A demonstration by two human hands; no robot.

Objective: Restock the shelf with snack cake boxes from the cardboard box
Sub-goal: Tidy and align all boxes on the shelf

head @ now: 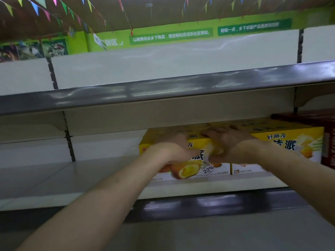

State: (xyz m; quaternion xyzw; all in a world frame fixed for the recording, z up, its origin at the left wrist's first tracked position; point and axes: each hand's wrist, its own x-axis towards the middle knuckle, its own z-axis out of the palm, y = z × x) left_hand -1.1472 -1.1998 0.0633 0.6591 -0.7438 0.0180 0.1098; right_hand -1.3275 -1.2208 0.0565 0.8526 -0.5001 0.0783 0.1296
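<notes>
We've got the white metal shelf (pixel 108 180) mostly bare. Our left hand (pixel 168 151) and right hand (pixel 228 144) grip the yellow cardboard snack cake box (pixel 192 171), probably; it's blurry. Slide it flush against its yellow neighbour box (pixel 282 147).

Dim indoor light is prevailing; glare is streaking the shelf edge (pixel 163 91); motion blur is softening everything, edges bowing.

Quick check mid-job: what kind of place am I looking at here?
Most likely a supermarket aisle: metal retail shelving, yellow snack cake boxes faced out on it, and coloured bunting with green promotional banners overhead.
</notes>
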